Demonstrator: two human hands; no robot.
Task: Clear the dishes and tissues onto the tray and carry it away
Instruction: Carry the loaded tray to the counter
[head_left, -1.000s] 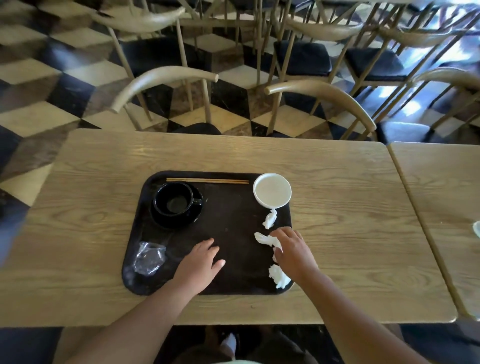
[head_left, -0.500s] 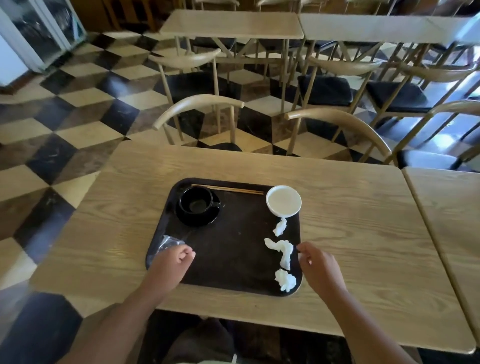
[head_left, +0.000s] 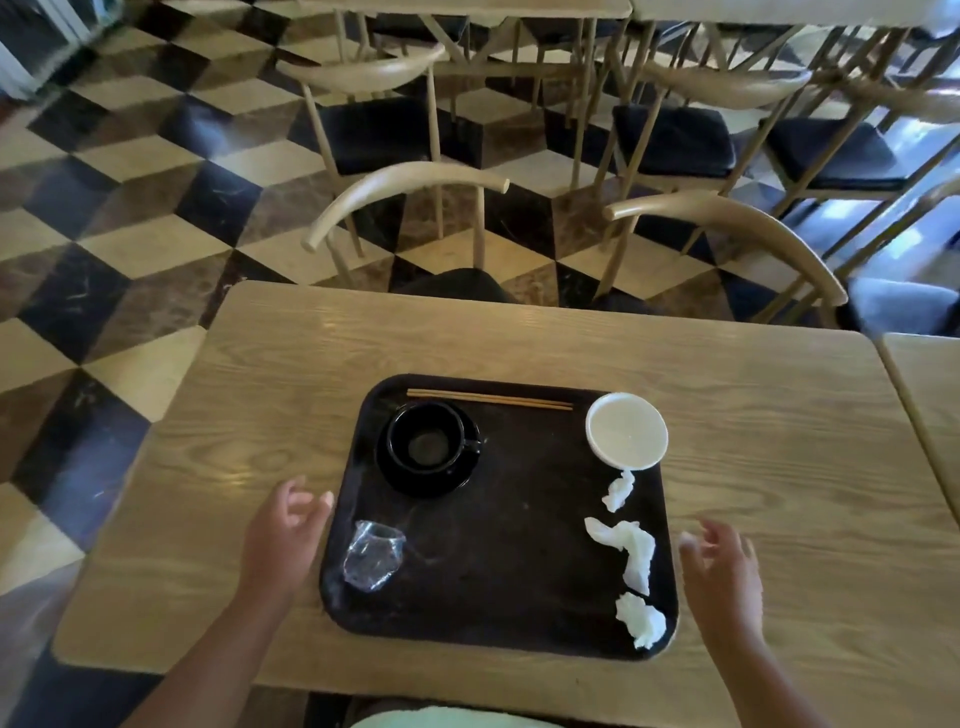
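A black tray lies on the wooden table. On it stand a black cup on a black saucer, wooden chopsticks along the far edge, a white dish at the far right corner, three crumpled white tissues down the right side, and a crumpled clear plastic wrapper at the near left. My left hand hovers open just off the tray's left edge. Beside the tray's right edge, my right hand is open too. Neither hand touches the tray.
Two curved-back wooden chairs stand tucked at the table's far side. A second table abuts on the right. More chairs with black cushions and tables fill the checkered floor beyond.
Both hands have left the tray's surface and moved outward to its left and right edges, fingers now spread. The right hand let go of the tissue. The camera has risen and tilted.
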